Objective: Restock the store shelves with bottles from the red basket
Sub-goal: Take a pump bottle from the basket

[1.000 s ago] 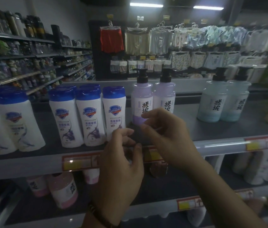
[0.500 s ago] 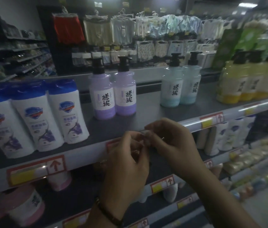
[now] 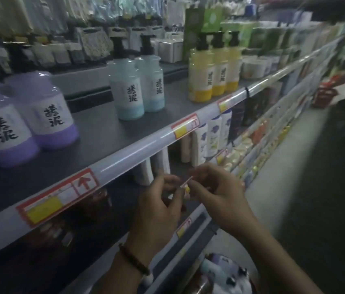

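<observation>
My left hand and my right hand meet in front of the second shelf, just below the top shelf's rail. Both pinch a small paper price tag between fingertips. On the top shelf stand two purple pump bottles, two pale blue ones and three yellow ones. Several pump bottles lie at the bottom edge below my hands; what they lie in is hidden. A red basket sits far down the aisle on the right.
Red-and-yellow price labels sit along the shelf rails. White bottles fill the second shelf to the right. The aisle floor runs along the right side. Hanging packaged goods line the back behind the top shelf.
The view has swung right and down, so the blue-capped bottles are out of sight. My hands, still together on the small tag, now sit below the top shelf's rail.
</observation>
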